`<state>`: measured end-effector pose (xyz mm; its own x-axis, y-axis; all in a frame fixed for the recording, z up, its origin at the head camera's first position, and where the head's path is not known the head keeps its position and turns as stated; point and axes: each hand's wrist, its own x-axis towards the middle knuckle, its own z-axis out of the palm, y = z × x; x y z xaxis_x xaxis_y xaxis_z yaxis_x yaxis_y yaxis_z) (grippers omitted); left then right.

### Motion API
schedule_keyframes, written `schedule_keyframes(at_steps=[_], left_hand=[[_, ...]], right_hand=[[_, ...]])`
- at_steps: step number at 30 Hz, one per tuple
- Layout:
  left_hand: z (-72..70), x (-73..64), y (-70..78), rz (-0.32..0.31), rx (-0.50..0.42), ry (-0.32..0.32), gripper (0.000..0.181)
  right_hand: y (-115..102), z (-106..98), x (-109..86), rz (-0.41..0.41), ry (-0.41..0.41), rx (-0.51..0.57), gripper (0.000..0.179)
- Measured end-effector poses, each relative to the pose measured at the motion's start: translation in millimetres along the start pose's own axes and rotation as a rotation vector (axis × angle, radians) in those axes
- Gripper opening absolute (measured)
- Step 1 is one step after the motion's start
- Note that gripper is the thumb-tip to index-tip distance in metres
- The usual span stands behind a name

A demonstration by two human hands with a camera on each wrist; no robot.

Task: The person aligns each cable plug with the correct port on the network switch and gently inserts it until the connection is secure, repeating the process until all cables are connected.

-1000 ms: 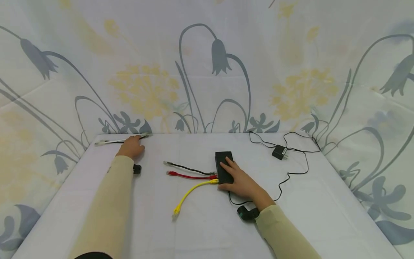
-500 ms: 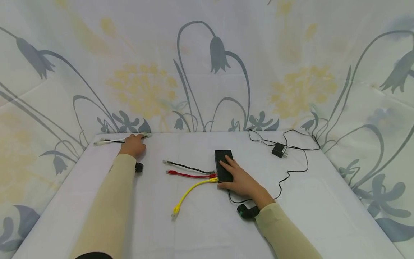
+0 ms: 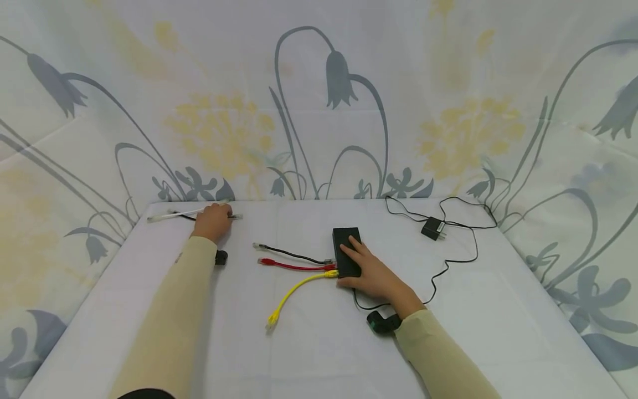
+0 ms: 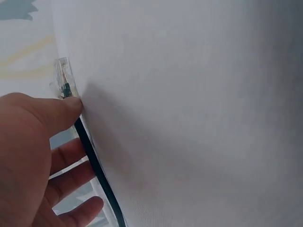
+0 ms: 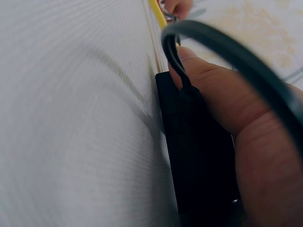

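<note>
Pinching a dark cable just behind its clear plug, the left hand has its thumb pressed on the cable, and my left wrist feed shows 3 more fingers loosely bent behind it. A white cable lies beside that hand at the far left of the worktop; I cannot tell whether the hand touches it.

On my other side, the right hand rests on a black box near the middle of the worktop, fingers stretched apart across its top, thumb at its near end. Beside that thumb, my right wrist feed shows a power cord entering the box.

Further out, I see 3 short cables running from the box's left side: a black cable farthest back, a red cable between, and a yellow cable nearest, curving toward the front edge. Well to the right, a black adapter lies with its prongs showing, among loops of cord. Behind everything, I have a flower-printed cloth.
</note>
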<state>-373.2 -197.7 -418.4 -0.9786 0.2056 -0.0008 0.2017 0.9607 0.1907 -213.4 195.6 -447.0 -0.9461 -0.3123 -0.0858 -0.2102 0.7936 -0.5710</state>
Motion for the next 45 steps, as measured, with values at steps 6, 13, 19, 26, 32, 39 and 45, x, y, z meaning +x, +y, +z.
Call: schedule_keyframes(at_steps=[6,13,19,26,32,39,45], left_hand=[[1.9,0.7,5.3,0.015,-0.009,-0.043,0.033],[7.0,-0.6,9.1,0.033,-0.029,-0.051,0.032],[1.7,-8.2,17.0,0.036,-0.085,-0.029,0.029],[-6.8,-13.6,24.3,0.067,-0.138,-0.017,0.029],[-14.7,-19.8,30.3,0.104,-0.174,-0.007,0.031],[-25.9,-28.1,38.6,0.126,-0.217,-0.007,0.031],[-37.2,-34.7,43.5,0.131,-0.285,0.009,0.033]], right_hand=[[-1,0,-0.1,0.003,-0.004,0.004,0.088],[2,0,1.2,-0.012,0.001,0.001,0.089],[5,1,3.1,-0.023,0.0,-0.01,0.089],[5,1,2.7,-0.027,-0.003,-0.003,0.089],[4,1,2.8,-0.031,-0.003,-0.003,0.089],[5,1,4.0,-0.037,-0.001,0.001,0.088],[6,2,5.2,-0.033,-0.002,-0.005,0.089]])
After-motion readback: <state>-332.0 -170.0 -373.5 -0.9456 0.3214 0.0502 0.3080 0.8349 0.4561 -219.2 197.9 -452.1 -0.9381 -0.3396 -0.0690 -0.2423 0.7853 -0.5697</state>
